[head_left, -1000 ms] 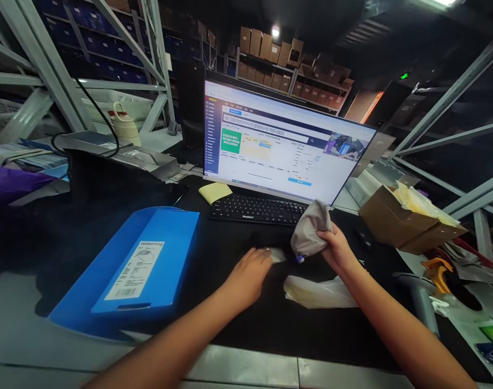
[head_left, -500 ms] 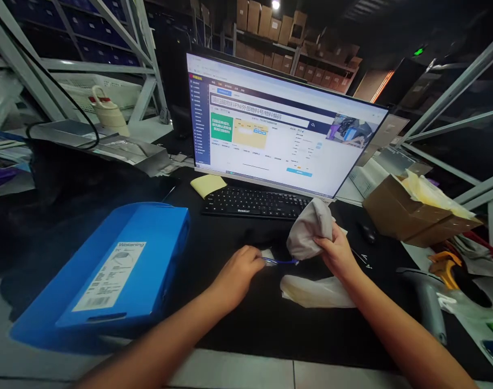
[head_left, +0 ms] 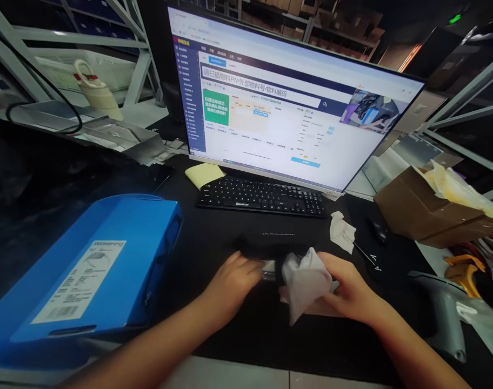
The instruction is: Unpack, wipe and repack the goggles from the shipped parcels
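My right hand (head_left: 350,289) is closed on a crumpled pale grey bag (head_left: 305,281) held just above the black desk mat (head_left: 246,329). My left hand (head_left: 234,278) pinches a small pale piece (head_left: 268,266) beside the bag's left edge; what it is I cannot make out. Both hands meet in front of the black keyboard (head_left: 262,197). A small crumpled white scrap (head_left: 341,232) lies on the mat just behind my right hand.
A lit monitor (head_left: 287,105) stands behind the keyboard. A blue plastic bin (head_left: 88,265) with a white label sits at the left. At the right are a brown cardboard box (head_left: 420,210), a black mouse (head_left: 378,229) and a grey scanner gun (head_left: 445,313). A yellow notepad (head_left: 204,174) lies near the keyboard.
My right hand has lowered the grey bag from keyboard height down to the mat, closer to my left hand. The camera has tipped down and nearer the desk.
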The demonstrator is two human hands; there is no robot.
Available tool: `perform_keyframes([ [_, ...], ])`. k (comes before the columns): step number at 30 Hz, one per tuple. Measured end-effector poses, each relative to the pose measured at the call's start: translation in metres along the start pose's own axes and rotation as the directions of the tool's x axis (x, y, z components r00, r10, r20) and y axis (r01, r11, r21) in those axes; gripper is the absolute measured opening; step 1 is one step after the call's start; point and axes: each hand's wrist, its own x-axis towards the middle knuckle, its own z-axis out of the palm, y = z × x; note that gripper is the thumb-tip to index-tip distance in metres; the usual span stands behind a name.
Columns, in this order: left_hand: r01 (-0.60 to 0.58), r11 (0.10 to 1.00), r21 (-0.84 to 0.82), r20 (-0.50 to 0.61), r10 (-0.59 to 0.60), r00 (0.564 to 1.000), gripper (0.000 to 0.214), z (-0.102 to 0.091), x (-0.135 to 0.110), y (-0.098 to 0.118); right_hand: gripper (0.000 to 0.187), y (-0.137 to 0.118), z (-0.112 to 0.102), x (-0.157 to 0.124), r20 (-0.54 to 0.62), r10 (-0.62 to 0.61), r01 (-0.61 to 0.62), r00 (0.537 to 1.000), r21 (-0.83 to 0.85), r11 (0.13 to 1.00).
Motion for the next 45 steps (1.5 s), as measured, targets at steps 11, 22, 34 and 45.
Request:
perform_keyframes([
  [11,-0.059,0.988,0.143,-0.105,0.075,0.992,0.02,-0.004,0.003,0.006,0.043,-0.001,0.012,0.007,-0.103,0.062,-0.093,0.993,-0.323,0.942],
  [22,0.066,0.869,0.49,-0.432,0.176,0.885,0.025,-0.009,0.004,0.022,0.065,-0.01,0.033,0.092,0.385,0.282,-0.039,0.879,-0.531,0.846],
  [34,0.19,0.915,0.357,-0.254,-0.101,0.962,0.04,-0.014,0.003,0.008,0.037,-0.026,0.034,0.098,0.156,0.223,-0.18,0.962,-0.249,0.952],
  [45,0.184,0.898,0.399,-0.245,-0.09,0.965,0.031,-0.02,0.003,0.009,0.069,-0.024,-0.029,-0.043,0.084,0.409,-0.367,0.909,-0.304,0.879],
])
